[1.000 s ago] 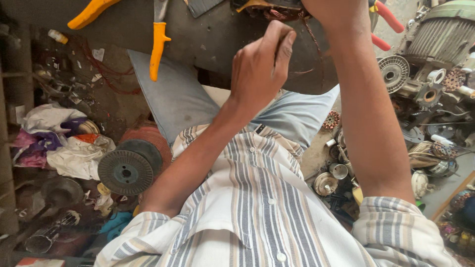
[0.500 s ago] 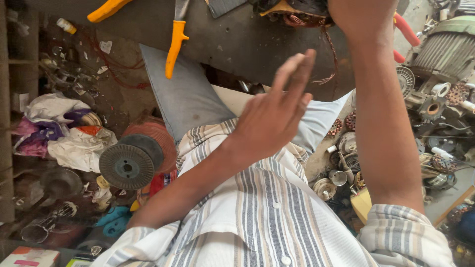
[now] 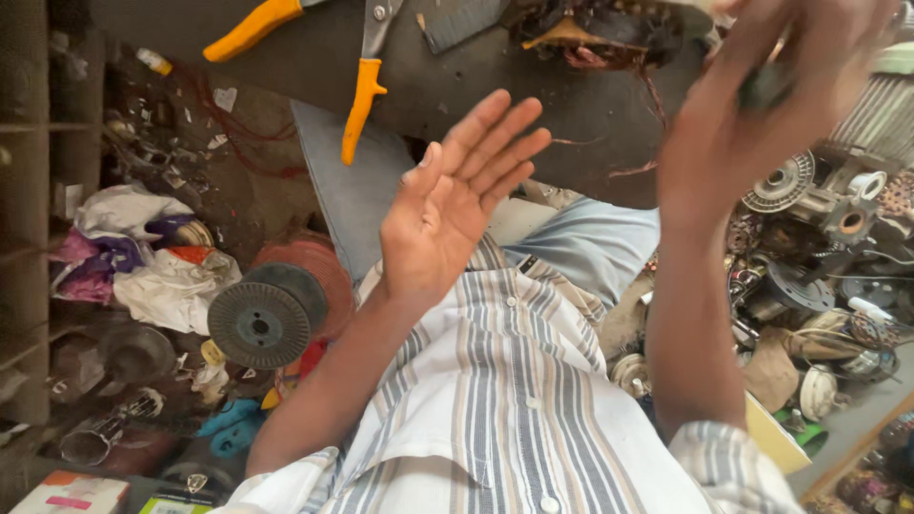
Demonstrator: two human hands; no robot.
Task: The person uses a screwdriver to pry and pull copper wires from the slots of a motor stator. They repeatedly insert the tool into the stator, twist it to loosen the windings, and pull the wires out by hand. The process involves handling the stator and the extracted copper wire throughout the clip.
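Both our hands are raised: our left hand (image 3: 457, 205) is spread flat, palm showing, holding nothing, while our right hand (image 3: 771, 86), blurred, seems curled around a small dark object (image 3: 762, 90); we cannot tell how tightly. A coil (image 3: 600, 29) of dark wire and reddish strands lies on the dark surface (image 3: 457, 90), just beside the right hand. Orange-handled snips (image 3: 362, 95) lie near the surface's edge. Clutter crowds the floor on either side.

Left hand (image 3: 455, 205) flat, palm open, fingers pointing 1 o'clock; right hand (image 3: 771, 86) raised at 2 o'clock, blurred, fingers curled.
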